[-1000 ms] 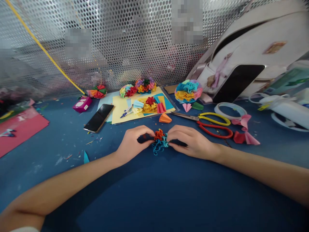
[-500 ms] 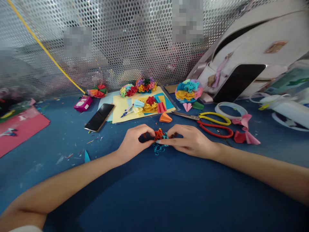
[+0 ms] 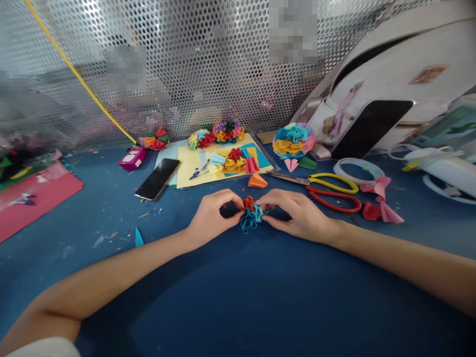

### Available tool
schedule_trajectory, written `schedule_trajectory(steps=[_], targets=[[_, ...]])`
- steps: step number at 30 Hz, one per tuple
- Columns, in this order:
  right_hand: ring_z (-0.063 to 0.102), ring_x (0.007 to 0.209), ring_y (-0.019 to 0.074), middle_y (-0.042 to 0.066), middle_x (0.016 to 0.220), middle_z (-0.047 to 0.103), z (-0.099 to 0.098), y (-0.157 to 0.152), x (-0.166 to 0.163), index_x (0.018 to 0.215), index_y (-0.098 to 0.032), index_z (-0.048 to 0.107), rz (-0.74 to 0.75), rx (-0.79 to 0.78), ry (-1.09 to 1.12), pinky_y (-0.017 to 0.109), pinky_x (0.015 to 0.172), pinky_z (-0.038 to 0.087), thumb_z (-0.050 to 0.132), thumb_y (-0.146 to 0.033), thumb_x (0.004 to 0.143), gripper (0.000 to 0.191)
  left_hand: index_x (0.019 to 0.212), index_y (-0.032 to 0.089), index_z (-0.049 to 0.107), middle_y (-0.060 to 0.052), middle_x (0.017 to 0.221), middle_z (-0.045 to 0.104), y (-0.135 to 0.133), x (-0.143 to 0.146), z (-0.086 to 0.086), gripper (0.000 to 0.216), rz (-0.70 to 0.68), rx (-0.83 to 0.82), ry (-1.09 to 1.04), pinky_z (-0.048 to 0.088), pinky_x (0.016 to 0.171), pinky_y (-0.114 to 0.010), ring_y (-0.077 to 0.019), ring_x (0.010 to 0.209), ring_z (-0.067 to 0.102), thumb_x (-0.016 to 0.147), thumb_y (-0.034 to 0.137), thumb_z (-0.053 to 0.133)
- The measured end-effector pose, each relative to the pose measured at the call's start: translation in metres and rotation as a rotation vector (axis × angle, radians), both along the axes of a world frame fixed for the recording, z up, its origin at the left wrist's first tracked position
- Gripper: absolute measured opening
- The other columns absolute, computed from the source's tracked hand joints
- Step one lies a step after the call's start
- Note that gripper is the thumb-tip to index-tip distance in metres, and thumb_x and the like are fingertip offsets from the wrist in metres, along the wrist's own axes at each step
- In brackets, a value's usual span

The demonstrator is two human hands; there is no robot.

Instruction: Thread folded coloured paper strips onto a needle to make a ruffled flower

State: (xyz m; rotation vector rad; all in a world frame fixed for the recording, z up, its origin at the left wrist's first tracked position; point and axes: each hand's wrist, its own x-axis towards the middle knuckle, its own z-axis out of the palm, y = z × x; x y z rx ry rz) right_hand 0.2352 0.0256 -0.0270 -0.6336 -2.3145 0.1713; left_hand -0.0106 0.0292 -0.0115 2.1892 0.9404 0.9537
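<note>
Ruffled paper flower (image 3: 251,215), red over teal, is pinched tight between the left hand's (image 3: 215,215) and right hand's (image 3: 297,215) fingertips, just above the blue tabletop (image 3: 260,297). It looks less full than the rosette (image 3: 293,141) at one o'clock; scissors (image 3: 332,177) lie at two o'clock.

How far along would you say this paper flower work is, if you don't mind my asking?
The large multicoloured paper rosette looks finished. In hand, the left hand and right hand pinch a small red-and-teal paper ruffle between them. Apparently left: the ruffled pieces on the yellow card and the orange folded paper piece just below it look unattached, so it seems only partway done.
</note>
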Motion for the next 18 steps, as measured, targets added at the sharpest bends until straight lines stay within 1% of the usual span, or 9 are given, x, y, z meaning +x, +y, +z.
schedule_trajectory(steps=[2,5,8,10,12,15,18], targets=[[0.069,0.078,0.0167,0.005,0.095,0.072,0.000,-0.001,0.001,0.111,-0.022,0.059,0.018,-0.017,0.020,0.027,0.069,0.056,0.061,-0.022,0.098,0.014,0.079,0.018,0.067,-0.001,0.081,0.070,-0.001,0.001,0.001,0.010,0.010,-0.009,-0.002,0.054,0.073,-0.027,-0.0133,0.074,0.065,0.082,0.009,0.071],[0.068,0.079,0.0165,0.003,0.090,0.069,-0.001,-0.002,0.004,0.104,-0.024,0.058,0.075,-0.073,0.107,0.027,0.070,0.056,0.065,-0.025,0.097,0.010,0.080,0.018,0.069,-0.001,0.080,0.071,-0.002,0.001,0.002,0.008,0.002,-0.010,-0.006,0.056,0.072,-0.027,-0.0138,0.074,0.066,0.083,0.012,0.071],[0.065,0.077,0.0174,0.003,0.085,0.064,-0.002,-0.003,0.009,0.100,-0.024,0.056,0.121,-0.139,0.256,0.030,0.071,0.056,0.055,-0.024,0.101,0.001,0.082,0.018,0.071,-0.003,0.084,0.074,0.000,0.000,0.003,0.005,-0.081,0.007,-0.010,0.057,0.077,-0.029,-0.0149,0.078,0.069,0.085,0.015,0.071],[0.062,0.075,0.0175,0.003,0.082,0.061,-0.003,-0.003,0.012,0.097,-0.024,0.055,0.116,-0.185,0.333,0.032,0.070,0.055,0.047,-0.023,0.103,0.010,0.084,0.019,0.072,-0.004,0.088,0.077,0.002,-0.001,0.003,0.004,-0.142,0.024,-0.014,0.058,0.081,-0.030,-0.0158,0.083,0.071,0.087,0.017,0.071],[0.060,0.073,0.0172,0.003,0.081,0.060,-0.003,-0.002,0.013,0.094,-0.023,0.055,0.107,-0.224,0.368,0.032,0.069,0.053,0.044,-0.024,0.105,0.015,0.085,0.019,0.073,-0.005,0.091,0.078,0.002,-0.001,0.003,0.005,-0.172,0.040,-0.016,0.058,0.083,-0.032,-0.0167,0.086,0.072,0.088,0.018,0.070],[0.060,0.070,0.0164,0.003,0.078,0.060,-0.002,-0.002,0.014,0.090,-0.022,0.056,0.118,-0.253,0.337,0.031,0.068,0.052,0.041,-0.027,0.106,0.023,0.086,0.019,0.074,-0.006,0.092,0.079,0.003,-0.001,0.004,0.005,-0.179,0.045,-0.017,0.059,0.084,-0.033,-0.0175,0.087,0.073,0.089,0.019,0.070],[0.061,0.071,0.0157,0.003,0.077,0.062,0.000,-0.001,0.013,0.089,-0.022,0.057,0.140,-0.228,0.267,0.029,0.068,0.052,0.039,-0.028,0.107,0.027,0.086,0.020,0.074,-0.006,0.091,0.079,0.002,-0.001,0.004,0.005,-0.173,0.048,-0.018,0.060,0.084,-0.034,-0.0183,0.088,0.072,0.089,0.020,0.070]])
